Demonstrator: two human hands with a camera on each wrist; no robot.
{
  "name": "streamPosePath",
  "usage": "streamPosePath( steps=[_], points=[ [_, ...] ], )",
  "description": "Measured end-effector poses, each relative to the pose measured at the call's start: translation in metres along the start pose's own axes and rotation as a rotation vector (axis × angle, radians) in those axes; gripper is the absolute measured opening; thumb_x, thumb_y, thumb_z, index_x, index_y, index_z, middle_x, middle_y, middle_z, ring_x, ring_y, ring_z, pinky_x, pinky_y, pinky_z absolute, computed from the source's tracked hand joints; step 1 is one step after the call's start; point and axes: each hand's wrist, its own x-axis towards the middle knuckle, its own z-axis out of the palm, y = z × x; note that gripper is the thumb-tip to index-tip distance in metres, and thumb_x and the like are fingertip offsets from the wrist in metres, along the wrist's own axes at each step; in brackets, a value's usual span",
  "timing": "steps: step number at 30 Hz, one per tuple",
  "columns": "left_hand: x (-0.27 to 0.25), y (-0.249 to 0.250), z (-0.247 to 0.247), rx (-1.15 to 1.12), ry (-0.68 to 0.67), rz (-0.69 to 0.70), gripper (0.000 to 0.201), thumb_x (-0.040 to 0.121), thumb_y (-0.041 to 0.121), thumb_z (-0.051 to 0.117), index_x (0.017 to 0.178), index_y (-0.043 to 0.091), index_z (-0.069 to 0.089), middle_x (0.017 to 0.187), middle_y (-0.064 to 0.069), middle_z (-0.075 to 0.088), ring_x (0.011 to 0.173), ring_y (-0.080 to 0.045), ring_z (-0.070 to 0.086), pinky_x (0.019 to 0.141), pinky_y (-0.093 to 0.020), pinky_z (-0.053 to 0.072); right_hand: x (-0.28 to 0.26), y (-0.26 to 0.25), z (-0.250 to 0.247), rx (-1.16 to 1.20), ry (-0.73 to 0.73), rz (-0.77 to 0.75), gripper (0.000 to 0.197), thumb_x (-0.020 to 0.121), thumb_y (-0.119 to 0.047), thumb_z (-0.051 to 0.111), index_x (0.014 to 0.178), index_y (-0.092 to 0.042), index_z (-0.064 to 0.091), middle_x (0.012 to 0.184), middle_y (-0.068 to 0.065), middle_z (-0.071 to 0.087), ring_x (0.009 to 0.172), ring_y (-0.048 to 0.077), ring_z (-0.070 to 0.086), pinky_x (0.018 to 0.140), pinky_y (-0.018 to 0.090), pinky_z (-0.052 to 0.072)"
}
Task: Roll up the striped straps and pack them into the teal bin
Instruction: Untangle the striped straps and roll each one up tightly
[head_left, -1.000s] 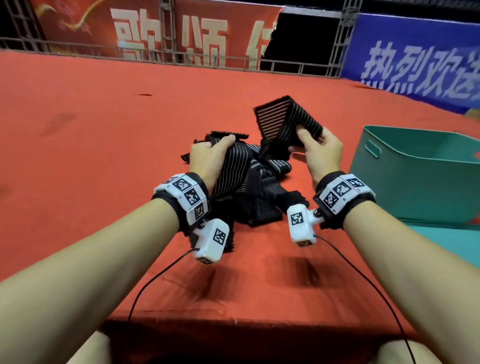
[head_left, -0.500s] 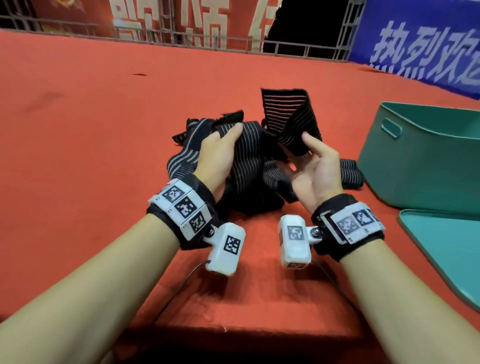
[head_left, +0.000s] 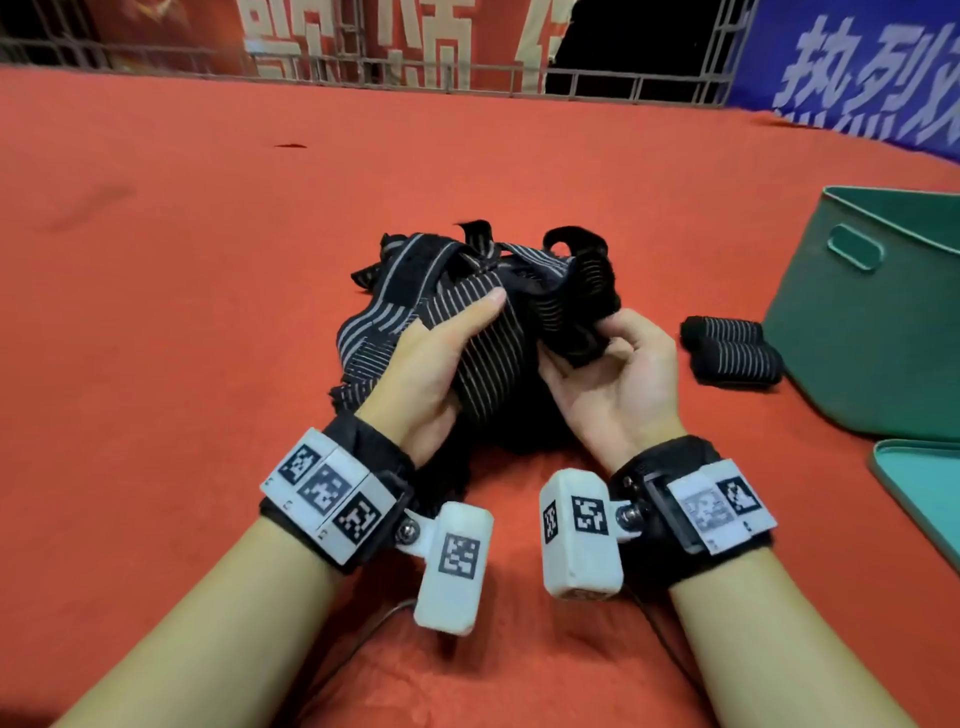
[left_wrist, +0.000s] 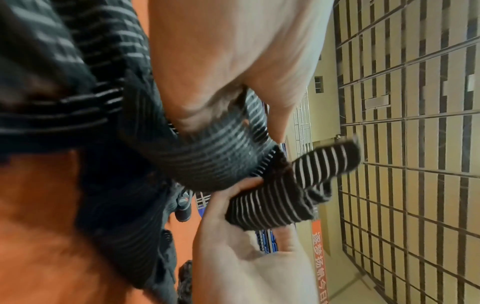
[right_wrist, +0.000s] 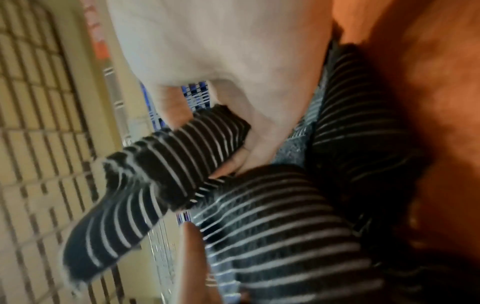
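A tangled heap of black straps with white stripes lies on the red carpet in front of me. My left hand grips a broad striped strap that runs across its palm, thumb on top. My right hand pinches the folded end of a strap between thumb and fingers; the wrist views show that strap end curled in the fingers. Two rolled straps lie on the carpet beside the teal bin at the right.
A teal lid lies flat on the carpet in front of the bin. Red carpet stretches to the left and far side. A metal railing and banners close off the back.
My right hand has come down and toward the left hand, and the strap end that stood raised is now folded low. The view has tilted down; two rolled straps now show by the bin.
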Motion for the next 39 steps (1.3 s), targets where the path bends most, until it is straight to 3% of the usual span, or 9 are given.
streamPosePath(
  steps=[8, 10, 15, 20, 23, 25, 31, 36, 39],
  points=[
    [-0.009, -0.004, -0.017, 0.107, 0.041, 0.053, 0.035, 0.086, 0.008, 0.076, 0.119, -0.002, 0.070, 0.114, -0.020, 0.074, 0.107, -0.034, 0.072, 0.099, -0.046, 0.057, -0.018, 0.007, -0.018, -0.865, -0.037, -0.021, 0.045, 0.088, -0.041, 0.051, 0.068, -0.007, 0.073, 0.087, 0.008, 0.074, 0.092, 0.024, 0.067, 0.091, 0.038, 0.048],
    [-0.009, -0.006, -0.015, 0.171, 0.033, 0.076, 0.032, 0.086, 0.007, 0.075, 0.116, -0.002, 0.072, 0.113, -0.018, 0.075, 0.109, -0.033, 0.072, 0.103, -0.049, 0.054, -0.021, 0.004, -0.015, -0.896, 0.044, -0.039, 0.061, 0.096, -0.058, 0.053, 0.074, -0.008, 0.079, 0.089, 0.011, 0.077, 0.097, 0.027, 0.073, 0.097, 0.040, 0.052],
    [-0.021, -0.003, -0.009, 0.327, -0.091, 0.129, 0.020, 0.088, -0.003, 0.067, 0.107, -0.004, 0.074, 0.110, -0.018, 0.076, 0.109, -0.031, 0.072, 0.101, -0.043, 0.054, -0.015, 0.001, -0.011, -0.819, 0.166, -0.142, 0.073, 0.078, -0.046, 0.082, 0.115, 0.014, 0.062, 0.110, 0.026, 0.072, 0.090, 0.023, 0.072, 0.081, 0.036, 0.057],
    [-0.028, 0.015, 0.006, 0.380, -0.095, 0.040, 0.015, 0.089, 0.010, 0.069, 0.101, 0.007, 0.076, 0.103, -0.011, 0.078, 0.094, -0.022, 0.075, 0.086, -0.035, 0.057, -0.021, -0.008, -0.010, -0.743, 0.185, -0.112, 0.033, 0.085, -0.013, 0.078, 0.116, -0.002, 0.072, 0.106, 0.013, 0.078, 0.100, 0.028, 0.075, 0.080, 0.032, 0.060],
    [-0.020, 0.014, 0.015, 0.321, -0.022, -0.006, 0.037, 0.095, 0.042, 0.064, 0.109, 0.010, 0.077, 0.107, -0.008, 0.078, 0.102, -0.022, 0.074, 0.097, -0.040, 0.056, -0.025, -0.016, -0.010, -0.745, 0.163, -0.152, 0.025, 0.085, -0.001, 0.072, 0.110, 0.001, 0.072, 0.099, 0.012, 0.078, 0.087, 0.025, 0.073, 0.069, 0.027, 0.059],
    [-0.015, 0.008, 0.011, 0.378, 0.112, 0.039, 0.032, 0.097, 0.037, 0.064, 0.101, 0.008, 0.078, 0.101, -0.009, 0.079, 0.099, -0.023, 0.075, 0.101, -0.046, 0.054, -0.021, -0.015, -0.012, -0.780, 0.153, -0.176, 0.037, 0.076, 0.003, 0.075, 0.112, -0.003, 0.070, 0.102, 0.011, 0.077, 0.088, 0.022, 0.073, 0.071, 0.027, 0.058],
    [-0.018, 0.004, -0.001, 0.440, 0.087, 0.085, 0.014, 0.086, 0.008, 0.067, 0.074, 0.004, 0.064, 0.073, -0.009, 0.066, 0.069, -0.017, 0.064, 0.065, -0.031, 0.049, -0.014, -0.007, -0.011, -1.074, 0.222, -0.360, 0.053, 0.060, -0.006, 0.082, 0.107, -0.021, 0.065, 0.107, 0.005, 0.073, 0.104, 0.022, 0.070, 0.097, 0.045, 0.056],
    [-0.019, 0.003, -0.008, 0.548, 0.089, 0.130, 0.040, 0.062, 0.011, 0.068, 0.090, -0.016, 0.059, 0.091, -0.037, 0.065, 0.077, -0.047, 0.067, 0.074, -0.064, 0.058, -0.018, -0.006, -0.011, -1.271, 0.164, -0.441, 0.061, 0.063, -0.010, 0.088, 0.118, -0.029, 0.070, 0.100, -0.009, 0.072, 0.099, 0.004, 0.067, 0.092, 0.032, 0.056],
    [-0.023, 0.006, -0.004, 0.512, 0.082, 0.098, 0.050, 0.059, 0.010, 0.069, 0.098, -0.018, 0.058, 0.096, -0.036, 0.066, 0.087, -0.049, 0.069, 0.080, -0.067, 0.055, -0.022, -0.008, -0.009, -1.137, 0.075, -0.376, 0.054, 0.071, -0.004, 0.089, 0.119, -0.019, 0.070, 0.103, -0.005, 0.075, 0.089, 0.001, 0.069, 0.079, 0.018, 0.053]
  ],
)
